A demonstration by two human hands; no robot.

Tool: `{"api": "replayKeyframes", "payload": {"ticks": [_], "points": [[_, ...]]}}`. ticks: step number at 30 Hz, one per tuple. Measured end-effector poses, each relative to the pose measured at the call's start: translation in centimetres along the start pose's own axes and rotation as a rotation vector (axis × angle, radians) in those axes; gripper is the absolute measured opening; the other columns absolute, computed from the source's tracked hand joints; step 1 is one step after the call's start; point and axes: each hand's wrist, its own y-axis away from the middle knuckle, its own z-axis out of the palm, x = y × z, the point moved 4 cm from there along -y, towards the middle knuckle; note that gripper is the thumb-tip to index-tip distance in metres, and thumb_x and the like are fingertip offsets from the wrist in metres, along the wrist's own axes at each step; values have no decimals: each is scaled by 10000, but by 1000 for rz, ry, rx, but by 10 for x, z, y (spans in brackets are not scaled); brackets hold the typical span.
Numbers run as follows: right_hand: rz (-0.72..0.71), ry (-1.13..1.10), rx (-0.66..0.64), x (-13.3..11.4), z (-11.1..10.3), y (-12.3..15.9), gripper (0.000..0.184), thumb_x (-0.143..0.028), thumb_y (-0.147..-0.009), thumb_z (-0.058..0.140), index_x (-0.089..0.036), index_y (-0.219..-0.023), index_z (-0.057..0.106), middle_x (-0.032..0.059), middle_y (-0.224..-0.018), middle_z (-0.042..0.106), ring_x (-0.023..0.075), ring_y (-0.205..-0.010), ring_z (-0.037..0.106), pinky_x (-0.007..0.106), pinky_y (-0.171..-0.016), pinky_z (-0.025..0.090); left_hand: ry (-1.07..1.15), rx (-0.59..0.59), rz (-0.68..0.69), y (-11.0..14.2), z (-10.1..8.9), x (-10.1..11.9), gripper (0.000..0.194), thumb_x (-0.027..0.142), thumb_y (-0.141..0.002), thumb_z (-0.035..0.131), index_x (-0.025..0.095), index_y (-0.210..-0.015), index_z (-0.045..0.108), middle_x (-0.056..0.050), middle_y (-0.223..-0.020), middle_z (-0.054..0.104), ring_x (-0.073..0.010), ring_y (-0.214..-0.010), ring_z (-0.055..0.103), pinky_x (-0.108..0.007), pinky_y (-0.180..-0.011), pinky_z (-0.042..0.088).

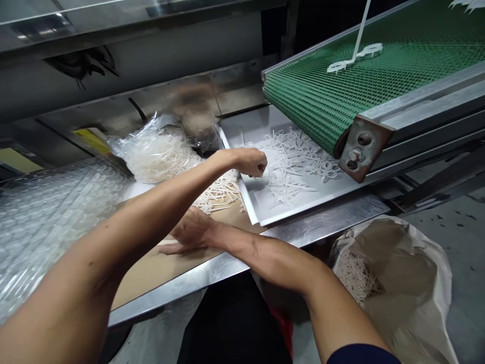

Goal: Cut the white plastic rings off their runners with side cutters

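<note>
Clenched above the white tray (248, 201), your left hand (251, 162) may hide a piece of the thin plastic parts (293, 146) inside it, likely light, bendy, best pinched by their stems; your right hand (192, 228), left of the tray, shows no clear grip.

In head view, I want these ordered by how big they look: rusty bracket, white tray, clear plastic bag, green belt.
1. Green belt
2. White tray
3. Clear plastic bag
4. Rusty bracket

There is one green belt (364, 76), one white tray (261, 205) and one big sack (409, 273). One rusty plate (375, 136) has two holes (364, 139) and one bolt (356, 154). The small white pieces (295, 156) are many, too many for exact count.
</note>
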Motion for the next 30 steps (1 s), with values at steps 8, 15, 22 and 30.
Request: {"api": "replayKeyframes", "payload": {"ticks": [8, 15, 22, 30], "points": [[13, 159, 31, -3, -12, 4, 553, -627, -998, 578, -159, -1291, 553, 150, -1267, 643, 317, -1129, 634, 473, -958, 538, 585, 277, 36, 120, -22, -20, 523, 631, -975, 503, 209, -1169, 744, -111, -1065, 787, -259, -974, 745, -442, -864, 592], [92, 241, 6, 3, -10, 2, 554, -643, -973, 610, -185, -1275, 531, 136, -1249, 646, 316, -1103, 631, 486, -948, 538, 921, 773, -313, 305, 122, -61, 408, 584, -961, 540, 667, -1360, 568, 115, -1113, 805, -248, -931, 716, -549, -877, 585], [250, 363, -8, 4, -7, 6, 488, -504, -1013, 594, -108, -1290, 524, 218, -1302, 619, 370, -1172, 559, 567, -1020, 462, 610, 737, -833, 376, 263, -63, 416, 606, -856, 649, 547, -1267, 639, 51, -1008, 782, -311, -949, 732, -521, -874, 584], [299, 465, -88, -10, -4, 10, 584, -498, -1000, 610, -70, -1388, 523, 254, -1342, 593, 386, -1226, 509, 523, -1055, 416, 560, 656, -729, 344, 282, -62, 517, 617, -931, 619, 208, -1232, 712, -96, -1140, 712, -280, -1055, 671, -396, -928, 511]]}}
